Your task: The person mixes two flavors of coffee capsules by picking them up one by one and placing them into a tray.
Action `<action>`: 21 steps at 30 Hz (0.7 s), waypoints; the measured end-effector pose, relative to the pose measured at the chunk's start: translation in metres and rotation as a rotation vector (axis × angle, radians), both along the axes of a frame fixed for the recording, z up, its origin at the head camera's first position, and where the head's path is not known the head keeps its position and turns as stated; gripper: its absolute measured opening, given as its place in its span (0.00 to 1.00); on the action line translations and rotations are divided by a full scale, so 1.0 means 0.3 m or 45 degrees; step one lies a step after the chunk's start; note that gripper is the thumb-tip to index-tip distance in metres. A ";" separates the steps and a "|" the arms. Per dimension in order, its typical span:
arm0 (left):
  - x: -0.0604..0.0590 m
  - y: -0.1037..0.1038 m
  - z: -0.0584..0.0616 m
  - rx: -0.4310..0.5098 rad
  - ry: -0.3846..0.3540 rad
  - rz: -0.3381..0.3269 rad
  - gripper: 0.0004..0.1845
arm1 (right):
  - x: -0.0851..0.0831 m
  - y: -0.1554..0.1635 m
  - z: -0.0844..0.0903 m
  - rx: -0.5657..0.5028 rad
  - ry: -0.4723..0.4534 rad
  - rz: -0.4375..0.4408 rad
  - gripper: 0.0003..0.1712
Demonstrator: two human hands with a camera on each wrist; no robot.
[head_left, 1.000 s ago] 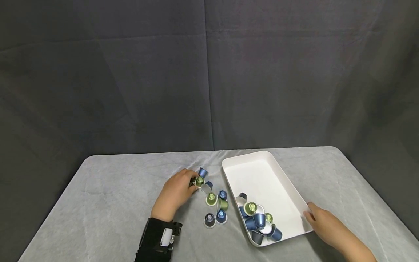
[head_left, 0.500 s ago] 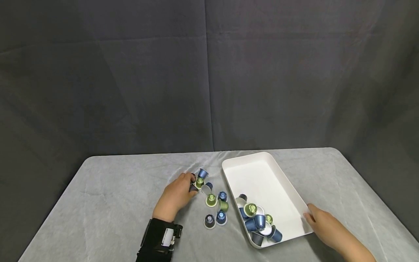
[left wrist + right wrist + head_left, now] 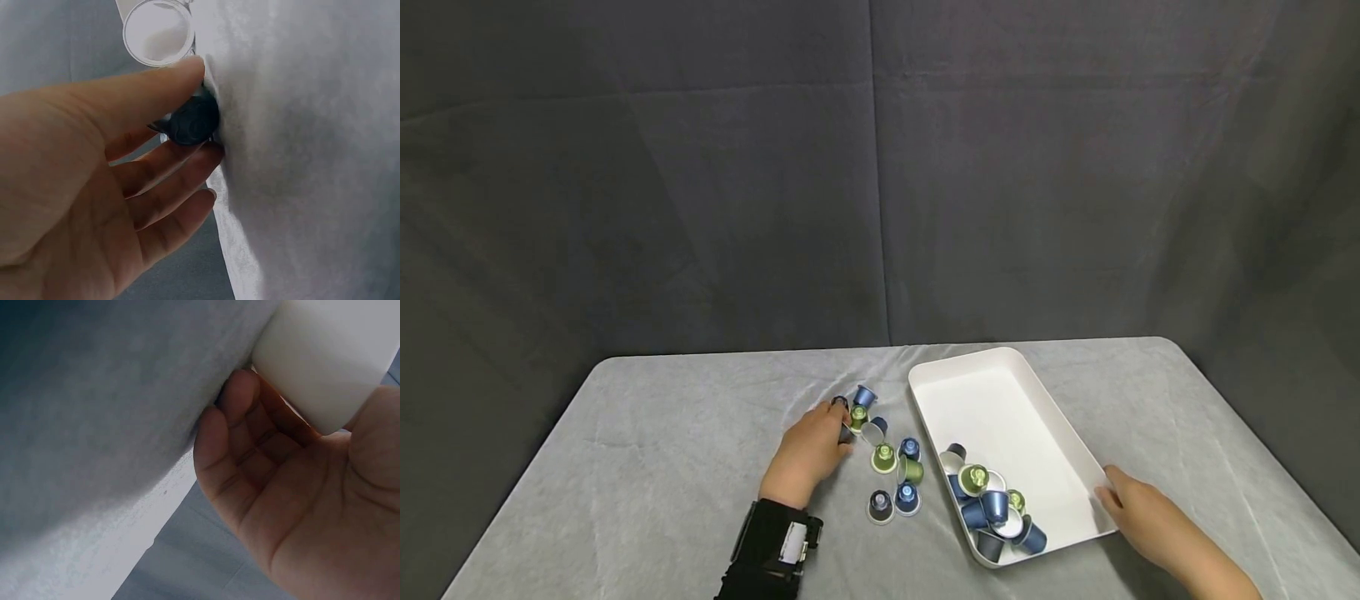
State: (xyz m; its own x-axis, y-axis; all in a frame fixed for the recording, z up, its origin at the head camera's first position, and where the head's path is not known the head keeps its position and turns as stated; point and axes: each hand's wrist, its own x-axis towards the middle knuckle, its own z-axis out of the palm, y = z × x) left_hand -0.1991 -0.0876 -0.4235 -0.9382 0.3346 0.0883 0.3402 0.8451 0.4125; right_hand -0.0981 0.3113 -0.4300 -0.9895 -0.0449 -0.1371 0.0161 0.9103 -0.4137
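My left hand (image 3: 811, 444) is at the left side of a loose group of coffee capsules. In the left wrist view its thumb and fingers pinch a dark coffee capsule (image 3: 195, 119); the head view shows only part of it. Close by are a green capsule (image 3: 858, 417), a blue capsule (image 3: 865, 396) and a capsule showing its pale lid (image 3: 872, 432). On the right, my right hand (image 3: 1142, 510) grips the near right corner of a white tray (image 3: 1000, 392), thumb at the rim and fingers under the tray in the right wrist view.
Blue, green and dark capsules (image 3: 988, 546) are heaped in the tray's near left corner. Several others, among them a green one (image 3: 883, 457) and a dark one (image 3: 880, 505), lie between left hand and tray. A grey cloth (image 3: 647, 467) covers the table.
My left hand has shifted slightly nearer and to the right, and a dark capsule beyond its fingertips is now more visible. The right hand and tray stay in place.
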 end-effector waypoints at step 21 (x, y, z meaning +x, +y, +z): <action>0.001 -0.006 0.003 0.000 0.064 -0.013 0.13 | -0.004 -0.002 -0.001 0.018 -0.008 -0.014 0.05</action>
